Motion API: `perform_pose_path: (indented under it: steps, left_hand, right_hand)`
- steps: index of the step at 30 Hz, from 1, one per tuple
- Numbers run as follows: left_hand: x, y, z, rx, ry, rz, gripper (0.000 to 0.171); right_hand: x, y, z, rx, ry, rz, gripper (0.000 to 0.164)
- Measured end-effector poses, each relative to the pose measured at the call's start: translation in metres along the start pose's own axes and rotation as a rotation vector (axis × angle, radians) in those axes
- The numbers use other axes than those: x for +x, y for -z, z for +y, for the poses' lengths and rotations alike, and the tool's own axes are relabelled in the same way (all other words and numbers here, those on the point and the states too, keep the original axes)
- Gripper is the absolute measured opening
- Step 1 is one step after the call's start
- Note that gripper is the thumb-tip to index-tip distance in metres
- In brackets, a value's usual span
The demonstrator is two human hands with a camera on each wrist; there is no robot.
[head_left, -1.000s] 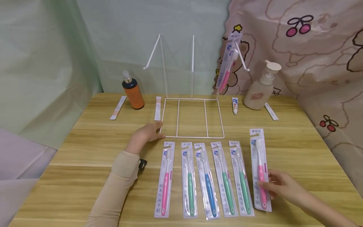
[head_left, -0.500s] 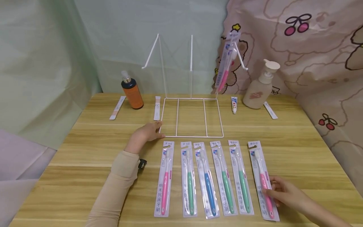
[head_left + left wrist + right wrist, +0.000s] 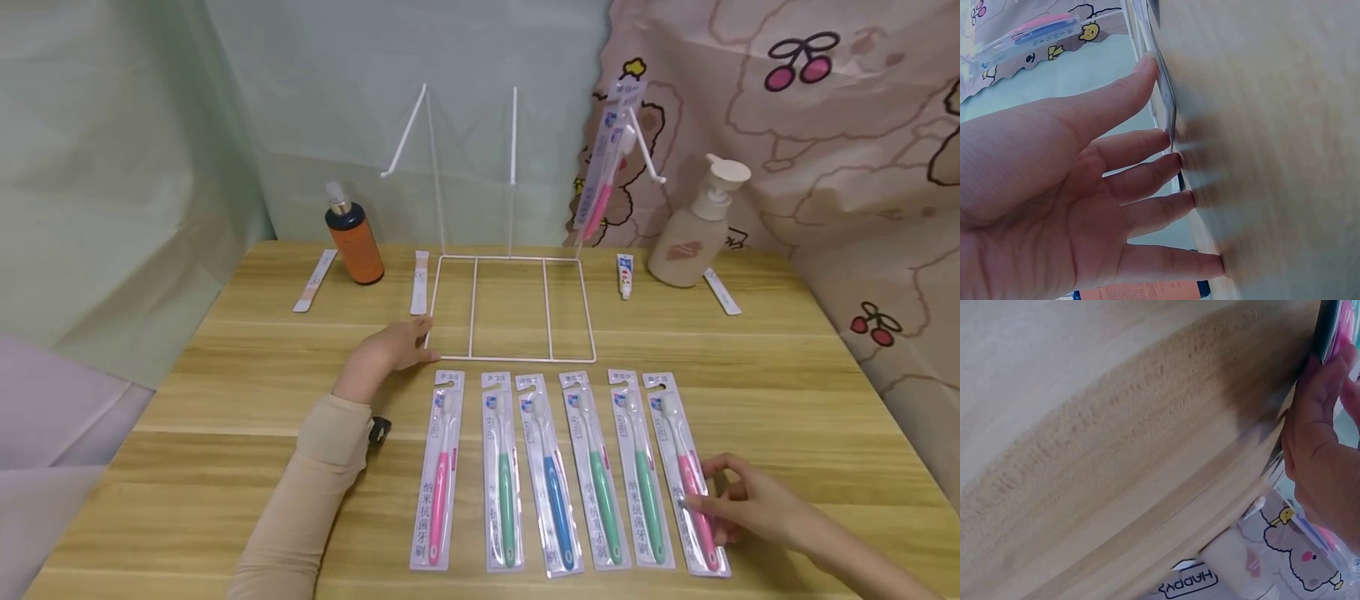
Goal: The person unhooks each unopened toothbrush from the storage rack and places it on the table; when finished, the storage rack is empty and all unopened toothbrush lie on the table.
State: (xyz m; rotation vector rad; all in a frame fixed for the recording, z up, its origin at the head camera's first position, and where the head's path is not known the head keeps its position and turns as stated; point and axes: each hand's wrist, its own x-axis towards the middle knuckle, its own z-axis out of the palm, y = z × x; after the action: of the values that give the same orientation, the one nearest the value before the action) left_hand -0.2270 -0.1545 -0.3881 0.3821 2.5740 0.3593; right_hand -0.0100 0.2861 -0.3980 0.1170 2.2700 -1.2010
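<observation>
My right hand (image 3: 759,504) pinches the lower right edge of a packaged pink toothbrush (image 3: 678,433), thumb on its front, at the right end of a row. Left of it lie two green packaged toothbrushes, a blue packaged toothbrush (image 3: 553,500), another green one and, at the far left, a second pink toothbrush (image 3: 437,500). My left hand (image 3: 390,352) touches the front left corner of a white wire rack (image 3: 517,360). In the left wrist view its fingers (image 3: 1147,178) are straight, tips on the wood, with the thumb against the wire. Another packaged pink toothbrush (image 3: 603,179) hangs on the rack's right hook.
Behind the rack's left side stands an orange spray bottle (image 3: 356,246), with two slim sachets nearby. At the back right are a small toothpaste tube (image 3: 625,275), a beige pump bottle (image 3: 690,246) and another sachet (image 3: 722,292). Curtains hang behind the wooden table (image 3: 225,400).
The right hand has brought the pink toothbrush pack down, then left, close beside the nearest green one in the row. The left hand keeps its place at the rack.
</observation>
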Motion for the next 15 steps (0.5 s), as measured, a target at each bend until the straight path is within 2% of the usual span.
perform_pose_path:
  steps: [4, 15]
  left_hand:
    - [-0.0004, 0.0011, 0.0015, -0.003, 0.01, -0.008, 0.071]
    - [0.0004, -0.0003, -0.0007, -0.002, 0.001, 0.0, 0.072]
  right_hand:
    - [0.0003, 0.0014, -0.0008, -0.028, -0.015, 0.002, 0.058]
    - [0.0016, -0.0035, -0.0044, -0.15, -0.122, 0.128, 0.063]
